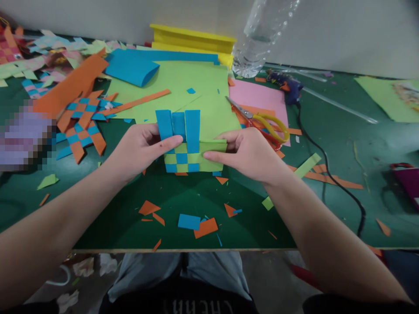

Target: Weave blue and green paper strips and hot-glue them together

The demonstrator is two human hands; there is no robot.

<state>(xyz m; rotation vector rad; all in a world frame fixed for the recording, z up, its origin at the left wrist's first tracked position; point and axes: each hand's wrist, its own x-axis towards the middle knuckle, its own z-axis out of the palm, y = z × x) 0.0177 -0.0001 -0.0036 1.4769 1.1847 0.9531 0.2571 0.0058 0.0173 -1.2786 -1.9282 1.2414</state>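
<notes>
Over the worktop (121,218), back from the middle of its front edge, the left hand (142,146) pinches a blue-and-green weave (182,158) at its upright blue strips (193,126); the right hand (250,150) pinches its green right end. Scissors (248,114) lie beyond the right hand. A bottle (250,54) stands by the back edge; scraps (206,228) lie toward the front edge.

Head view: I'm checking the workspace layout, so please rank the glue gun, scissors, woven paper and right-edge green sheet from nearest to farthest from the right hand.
1. Woven paper: pinched by the right hand, extending to its left.
2. Scissors: just beyond that hand.
3. Glue gun: farther back and right, past the scissors.
4. Green sheet: far right, past the glue gun.
</notes>
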